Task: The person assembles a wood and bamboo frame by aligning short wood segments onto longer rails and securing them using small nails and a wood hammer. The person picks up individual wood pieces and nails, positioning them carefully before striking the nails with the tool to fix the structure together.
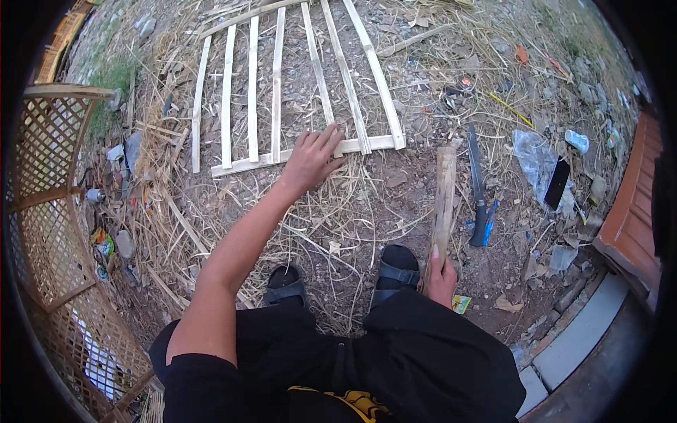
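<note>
A flat frame of pale bamboo slats point(277, 84) lies on the ground ahead of me. My left hand point(312, 158) is closed over its near crosspiece point(250, 164), fingers on the far side and thumb on the near side, where one upright slat meets it. The fingertips hide part of that joint. By my right foot, my right hand point(442, 280) is wrapped round the lower end of a thick, rough wooden stick point(445, 190), which points away from me. Just right of the stick lies a long-bladed machete point(476, 173) with a dark handle, apart from both hands.
Bamboo shavings point(331, 218) litter the dirt. A lattice panel point(53, 190) of woven strips stands at the left. To the right lie a clear plastic bag point(530, 158), a black phone-like slab point(557, 183) and a white cup point(576, 141). Reddish-brown ridged sheeting point(631, 197) edges the right side.
</note>
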Demonstrator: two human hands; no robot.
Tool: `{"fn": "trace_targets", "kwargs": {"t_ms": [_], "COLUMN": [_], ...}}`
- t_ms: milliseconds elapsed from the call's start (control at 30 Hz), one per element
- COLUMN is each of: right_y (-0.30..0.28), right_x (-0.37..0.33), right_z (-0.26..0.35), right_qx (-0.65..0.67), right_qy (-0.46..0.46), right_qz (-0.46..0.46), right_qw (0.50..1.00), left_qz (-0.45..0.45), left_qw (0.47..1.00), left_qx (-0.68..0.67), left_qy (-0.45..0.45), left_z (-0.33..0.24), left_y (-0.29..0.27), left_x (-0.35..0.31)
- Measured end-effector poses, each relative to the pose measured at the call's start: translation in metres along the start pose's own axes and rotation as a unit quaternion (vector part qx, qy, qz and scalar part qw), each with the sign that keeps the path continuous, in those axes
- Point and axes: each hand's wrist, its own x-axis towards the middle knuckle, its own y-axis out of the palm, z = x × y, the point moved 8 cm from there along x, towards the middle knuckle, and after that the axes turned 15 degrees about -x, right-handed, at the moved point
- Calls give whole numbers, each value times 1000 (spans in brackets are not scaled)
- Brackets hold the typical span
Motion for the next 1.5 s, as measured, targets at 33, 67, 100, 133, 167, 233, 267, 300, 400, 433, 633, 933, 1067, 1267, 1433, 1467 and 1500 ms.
{"fn": "trace_targets", "kwargs": {"t_ms": [33, 67, 100, 133, 167, 233, 267, 300, 400, 433, 633, 933, 1067, 1267, 1433, 1467, 1500], "right_y": [-2, -4, -4, -2, 0, 0, -2, 2, -6, -9, -16, 46, 69, 79, 89, 87, 86], "right_x": [-2, -4, -5, -6, -7, 3, 7, 6, 0, 3, 15, 107, 150, 169, 159, 161, 163], "right_z": [8, 14, 14, 14, 13, 1, -3, 6, 38, 37, 57, 215, 214, 189, 195, 196, 196], "right_qx": [-11, -22, -25, -11, 3, -48, -93, -93, -251, -251, -368, -261, -244, -187, -78, -82, -81], "right_qy": [-10, -21, -21, -13, -4, -13, -23, -28, -54, -69, -181, -358, -328, -288, -230, -236, -232], "right_qz": [-11, -21, -21, -11, -2, -24, -45, -38, -95, -119, -184, -159, -97, -98, -48, -43, -48], "right_qw": [1000, 999, 999, 1000, 1000, 998, 994, 995, 962, 958, 893, 882, 907, 934, 969, 967, 968], "left_qz": [-19, -29, -30, 15, 61, 59, 65, 74, 131, 157, 182, -209, -217, -241, -318, -275, -271], "left_qw": [999, 998, 998, 998, 995, 994, 994, 993, 985, 981, 979, 877, 778, 764, 725, 716, 718], "left_qx": [23, 44, 42, 42, 41, 61, 51, 47, 31, 21, -70, 89, -42, -202, -323, -316, -319], "left_qy": [-19, -18, -21, -47, -72, -67, -73, -81, -105, -109, -52, -423, -588, -563, -518, -558, -556], "left_z": [2, 6, 13, 22, 31, 29, 29, 32, 24, 23, 45, 227, 268, 263, 244, 241, 239], "left_y": [-6, -10, -12, -6, 2, 2, 2, -1, -15, -21, -100, -147, -124, -116, -114, -111, -112], "left_x": [-2, -9, -16, -23, -30, -27, -26, -28, -18, -17, -49, -205, -248, -257, -273, -272, -271]}}
